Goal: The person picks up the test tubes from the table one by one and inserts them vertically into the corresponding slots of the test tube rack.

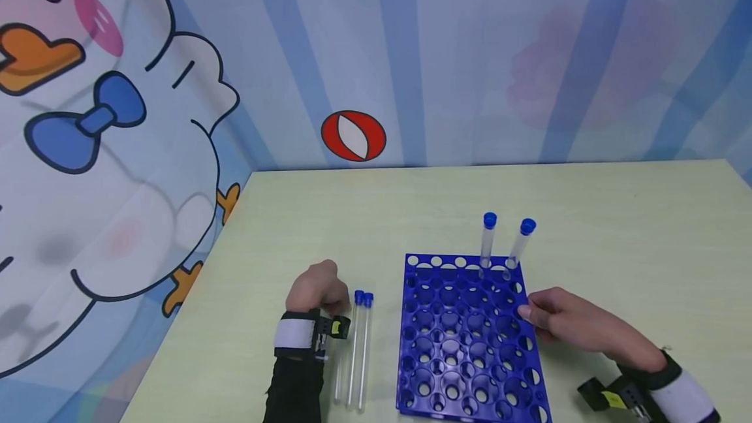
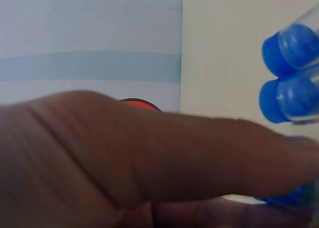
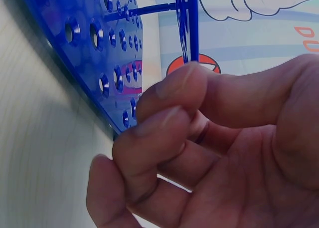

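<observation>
My left hand [image 1: 317,289] pinches the capped end of a test tube [image 1: 339,374] lying on the table. In the left wrist view, the thumb partly covers that tube's blue cap [image 2: 286,197]. Just right of it lie two more clear test tubes [image 1: 365,354], side by side, with blue caps [image 2: 289,101]. The fingers and thumb of my right hand [image 1: 576,320] hold the right edge of a blue test tube rack [image 1: 448,261]. Two blue-capped tubes stand in the rack's back row: one nearly upright [image 1: 487,240], the other leaning right [image 1: 519,247].
Everything is on a pale wooden table [image 1: 634,227]. Behind it rises a blue striped wall [image 1: 458,64], with a cartoon duck panel [image 1: 158,214] along the left side. Many rows of holes in the rack hold no tube.
</observation>
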Motion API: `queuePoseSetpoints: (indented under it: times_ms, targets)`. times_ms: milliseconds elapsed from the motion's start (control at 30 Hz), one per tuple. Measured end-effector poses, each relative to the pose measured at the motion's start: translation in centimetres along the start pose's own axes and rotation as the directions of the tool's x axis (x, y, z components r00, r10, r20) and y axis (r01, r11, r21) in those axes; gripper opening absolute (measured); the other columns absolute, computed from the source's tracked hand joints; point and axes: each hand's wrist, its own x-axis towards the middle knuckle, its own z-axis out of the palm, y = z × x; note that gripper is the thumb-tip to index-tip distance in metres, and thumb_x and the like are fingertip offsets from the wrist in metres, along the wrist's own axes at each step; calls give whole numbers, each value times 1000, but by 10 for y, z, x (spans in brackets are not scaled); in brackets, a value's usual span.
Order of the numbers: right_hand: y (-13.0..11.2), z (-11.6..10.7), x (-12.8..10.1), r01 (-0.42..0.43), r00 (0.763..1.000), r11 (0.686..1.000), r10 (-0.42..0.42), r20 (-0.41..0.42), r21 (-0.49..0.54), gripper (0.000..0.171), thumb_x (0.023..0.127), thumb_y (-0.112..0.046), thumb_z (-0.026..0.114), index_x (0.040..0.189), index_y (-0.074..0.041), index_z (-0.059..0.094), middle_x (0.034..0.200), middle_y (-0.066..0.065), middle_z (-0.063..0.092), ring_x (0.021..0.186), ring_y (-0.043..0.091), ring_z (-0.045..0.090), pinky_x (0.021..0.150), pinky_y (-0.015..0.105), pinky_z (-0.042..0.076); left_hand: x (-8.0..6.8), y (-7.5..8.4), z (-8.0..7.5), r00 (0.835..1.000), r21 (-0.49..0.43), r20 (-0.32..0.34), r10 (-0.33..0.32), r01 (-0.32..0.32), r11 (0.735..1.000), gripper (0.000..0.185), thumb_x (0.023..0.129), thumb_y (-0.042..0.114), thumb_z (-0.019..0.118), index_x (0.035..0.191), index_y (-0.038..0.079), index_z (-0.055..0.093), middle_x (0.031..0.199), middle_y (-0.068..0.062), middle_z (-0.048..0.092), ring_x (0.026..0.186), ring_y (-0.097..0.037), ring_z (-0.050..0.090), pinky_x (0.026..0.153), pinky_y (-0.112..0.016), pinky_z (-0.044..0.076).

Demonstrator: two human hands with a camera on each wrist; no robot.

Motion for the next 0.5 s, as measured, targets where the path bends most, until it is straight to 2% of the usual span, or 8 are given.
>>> queuePoseSetpoints:
  times_ms: [167, 300, 400, 500]
  targets:
    - [-1, 0, 0, 0, 1000, 1000, 0, -2, -6, 30, 98, -24, 40, 88, -1, 56, 61, 0, 39, 51, 13, 35, 49, 26, 28, -1, 1, -2, 1000, -27, -26, -14, 13, 1000, 5, 72, 1, 59, 70, 2, 54, 56, -9, 56, 49, -20, 53, 44, -26, 37]
    - [-1, 0, 0, -11, 1000, 1000, 11, -12, -12, 29, 98, -24, 41, 86, -1, 56, 61, 0, 40, 52, 13, 36, 49, 26, 29, -4, 1, -6, 998, -42, -68, 5, -8, 999, 11, 75, 7, 62, 79, 1, 54, 60, -10, 59, 52, -22, 58, 44, -26, 37]
    - [-1, 0, 0, -13, 1000, 1000, 13, -9, -7, 29, 98, -23, 40, 86, -1, 55, 61, 0, 39, 52, 13, 36, 50, 26, 29, -7, 3, -11, 992, -17, -121, 26, -28, 999, 14, 75, 10, 64, 81, 1, 55, 61, -10, 60, 55, -23, 59, 43, -26, 36]
    - [-1, 0, 0, -15, 1000, 1000, 15, -2, 1, 30, 99, -23, 39, 87, -1, 55, 61, 0, 39, 52, 13, 35, 50, 26, 29, -14, 6, -17, 977, 4, -208, 46, -46, 999, 16, 76, 14, 63, 81, 0, 56, 61, -8, 55, 54, -21, 54, 42, -25, 34]
